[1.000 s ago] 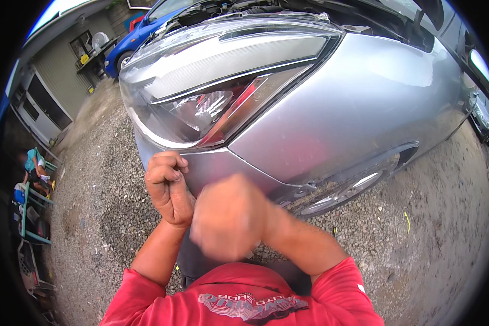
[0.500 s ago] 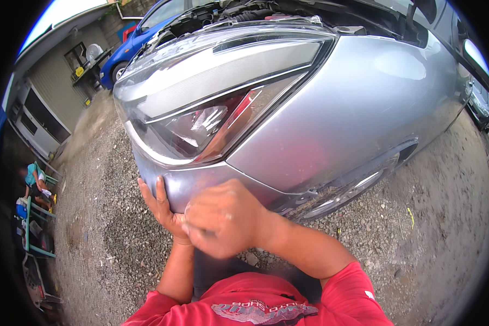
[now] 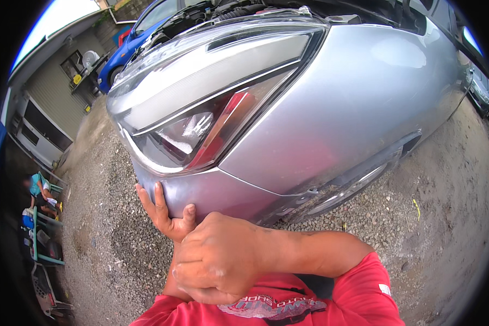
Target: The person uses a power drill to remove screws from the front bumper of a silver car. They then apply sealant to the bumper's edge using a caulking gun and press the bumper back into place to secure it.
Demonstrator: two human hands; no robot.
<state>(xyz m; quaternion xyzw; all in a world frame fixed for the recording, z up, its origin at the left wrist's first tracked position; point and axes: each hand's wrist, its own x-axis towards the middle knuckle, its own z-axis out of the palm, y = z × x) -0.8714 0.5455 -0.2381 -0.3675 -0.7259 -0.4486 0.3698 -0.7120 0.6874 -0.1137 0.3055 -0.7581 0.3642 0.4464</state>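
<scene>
The front corner of a silver car fills the middle of the view, with its bumper (image 3: 195, 193) below the headlight (image 3: 201, 103). My left hand (image 3: 165, 213) rests at the bumper's lower left edge, fingers spread and the thumb raised against the painted surface. Closer to my chest, my right hand (image 3: 217, 258) is closed in a fist, apart from the bumper and crossing in front of my left wrist. Whatever that fist may hold is hidden by its fingers. A fender (image 3: 337, 103) joins the bumper along a seam to the right.
Gravel (image 3: 125, 239) surrounds the car, and a wheel (image 3: 353, 190) sits under the fender. The engine bay (image 3: 239, 10) is uncovered. Behind it stands a blue car (image 3: 141, 35). At far left a person (image 3: 38, 187) sits near a green-framed bench (image 3: 43, 239).
My right fist has moved down toward my chest, away from the bumper, uncovering my left thumb. My left hand stays on the bumper edge. The view has shifted slightly.
</scene>
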